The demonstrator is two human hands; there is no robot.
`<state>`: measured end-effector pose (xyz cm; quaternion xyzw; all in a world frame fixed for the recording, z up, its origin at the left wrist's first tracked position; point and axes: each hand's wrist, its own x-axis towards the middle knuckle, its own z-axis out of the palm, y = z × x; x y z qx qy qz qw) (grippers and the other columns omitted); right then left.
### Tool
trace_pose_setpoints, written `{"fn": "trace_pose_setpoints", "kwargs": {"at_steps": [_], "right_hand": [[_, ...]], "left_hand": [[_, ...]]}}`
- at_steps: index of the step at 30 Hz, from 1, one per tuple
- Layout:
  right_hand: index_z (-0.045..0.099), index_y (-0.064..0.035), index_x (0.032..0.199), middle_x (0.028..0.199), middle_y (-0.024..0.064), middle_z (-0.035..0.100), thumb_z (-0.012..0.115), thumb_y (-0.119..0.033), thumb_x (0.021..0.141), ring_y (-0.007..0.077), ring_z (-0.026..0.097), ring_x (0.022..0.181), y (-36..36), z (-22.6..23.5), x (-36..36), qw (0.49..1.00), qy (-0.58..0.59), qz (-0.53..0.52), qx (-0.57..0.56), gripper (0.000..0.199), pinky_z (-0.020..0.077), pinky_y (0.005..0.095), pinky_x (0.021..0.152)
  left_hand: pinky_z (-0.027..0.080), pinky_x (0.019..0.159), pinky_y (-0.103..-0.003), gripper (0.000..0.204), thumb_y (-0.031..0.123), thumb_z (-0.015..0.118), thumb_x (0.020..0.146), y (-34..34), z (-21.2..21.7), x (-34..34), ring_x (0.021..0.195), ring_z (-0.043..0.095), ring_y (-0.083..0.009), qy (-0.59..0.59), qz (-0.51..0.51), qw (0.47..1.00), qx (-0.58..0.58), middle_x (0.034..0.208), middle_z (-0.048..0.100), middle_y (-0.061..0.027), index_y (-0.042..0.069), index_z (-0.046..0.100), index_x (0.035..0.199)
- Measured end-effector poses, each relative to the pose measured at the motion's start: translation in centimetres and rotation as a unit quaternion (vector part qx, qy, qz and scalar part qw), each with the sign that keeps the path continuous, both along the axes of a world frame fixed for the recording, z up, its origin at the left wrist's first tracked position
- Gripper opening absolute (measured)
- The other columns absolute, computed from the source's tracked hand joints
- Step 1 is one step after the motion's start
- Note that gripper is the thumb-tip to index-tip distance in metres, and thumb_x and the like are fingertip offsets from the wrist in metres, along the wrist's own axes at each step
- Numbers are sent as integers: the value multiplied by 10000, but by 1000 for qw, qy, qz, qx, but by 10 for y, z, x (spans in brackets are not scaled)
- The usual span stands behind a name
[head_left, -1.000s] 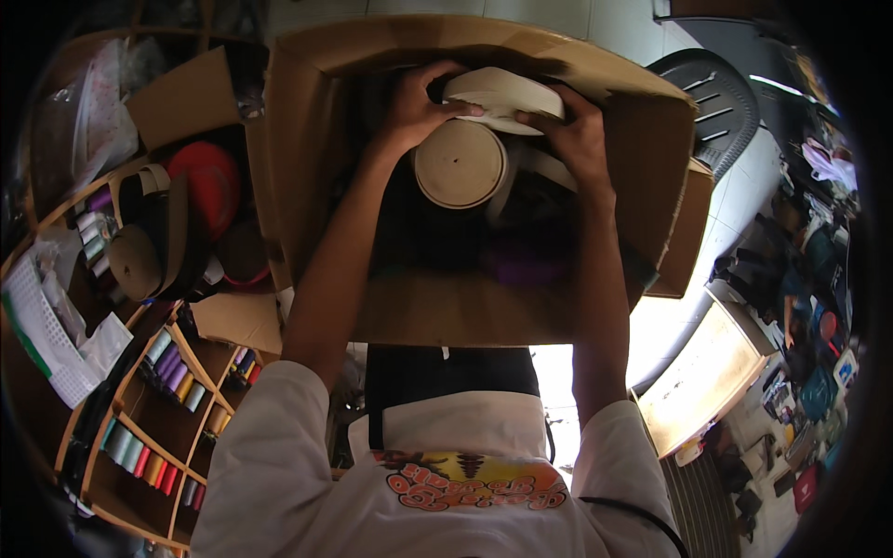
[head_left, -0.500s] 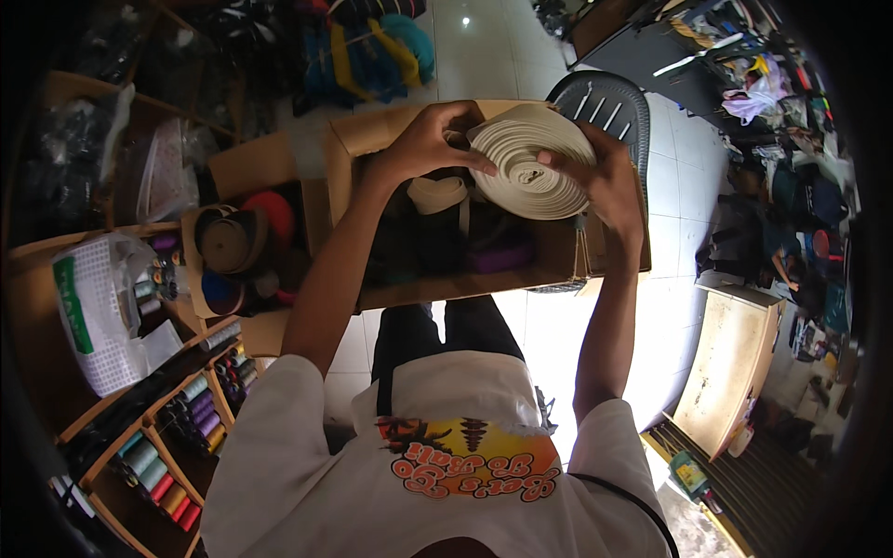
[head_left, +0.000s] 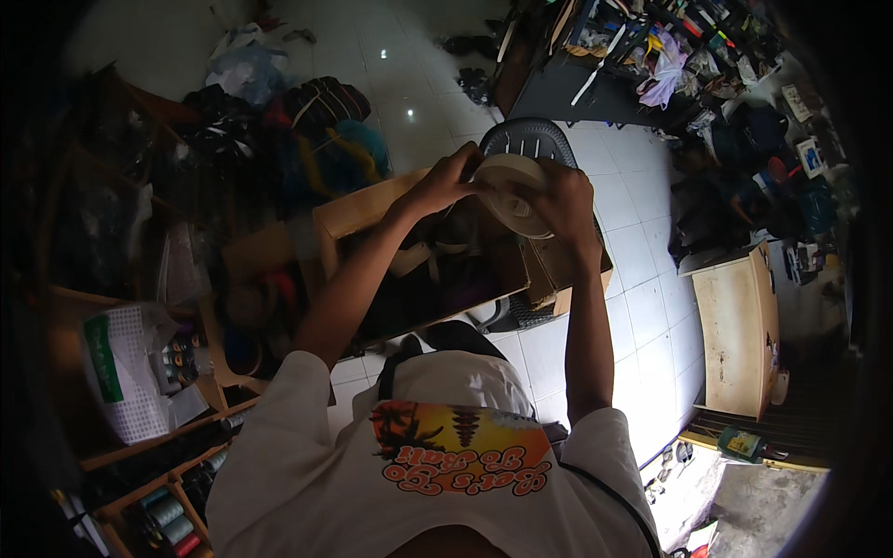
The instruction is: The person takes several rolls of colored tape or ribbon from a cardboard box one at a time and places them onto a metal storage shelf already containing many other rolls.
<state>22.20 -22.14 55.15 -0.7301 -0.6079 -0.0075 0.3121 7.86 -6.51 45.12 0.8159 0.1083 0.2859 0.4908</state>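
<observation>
White floor tiles (head_left: 642, 307) spread beneath an open cardboard box (head_left: 372, 209) full of dark goods. Above the box's far right corner, a cream roll of webbing (head_left: 512, 191) is held up between both hands: the left hand (head_left: 445, 182) curls over its left rim, the right hand (head_left: 558, 200) wraps its right side, fingers closed on it. Behind stands a grey plastic chair (head_left: 528, 139); thread spools (head_left: 167, 516) fill wooden shelves at lower left.

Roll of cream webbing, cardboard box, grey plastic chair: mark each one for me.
Roll of cream webbing (head_left: 510, 186), head view, on its flat coiled side.
Cardboard box (head_left: 358, 212), head view, on its far flap.
Grey plastic chair (head_left: 530, 139), head view, on the slotted backrest.
</observation>
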Motion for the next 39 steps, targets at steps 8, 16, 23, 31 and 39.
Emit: {"fn": "trace_pose_setpoints", "kwargs": {"at_steps": [8,16,23,31,39], "right_hand": [[693,43,987,840,148,707,776,-178,701,188,672,735,-23,34,-6,902,391,-88,164,371,530,323,711],[693,57,982,869,136,703,804,-142,686,182,663,771,-42,68,-1,863,322,-132,366,374,522,304,757],[694,56,984,866,110,704,793,-88,711,147,650,767,-93,162,26,830,201,-54,518,324,505,272,753],[688,57,1009,902,101,697,770,-84,754,140,641,793,-197,147,103,809,220,-114,534,303,492,252,755],[660,52,1001,923,117,687,728,-117,813,168,659,810,-305,80,191,613,414,-258,622,262,533,285,735]], "left_hand": [[484,848,-312,414,223,773,784,-8,82,22,955,618,-162,-145,-15,988,-50,1014,650,-80,19,578,1088],[485,829,-275,415,185,774,781,-33,155,53,938,608,-116,-202,24,978,40,998,656,-60,19,612,1125],[522,759,-292,358,220,787,781,-95,309,60,835,659,-175,-244,-17,946,214,937,689,-115,36,644,1054],[510,759,-326,472,292,782,737,-161,279,176,871,658,-181,-254,-36,938,231,932,671,-102,32,579,1075],[498,706,-240,367,292,666,892,-333,189,334,814,629,-98,-193,-113,969,-106,942,663,-74,-6,599,1096]]}}
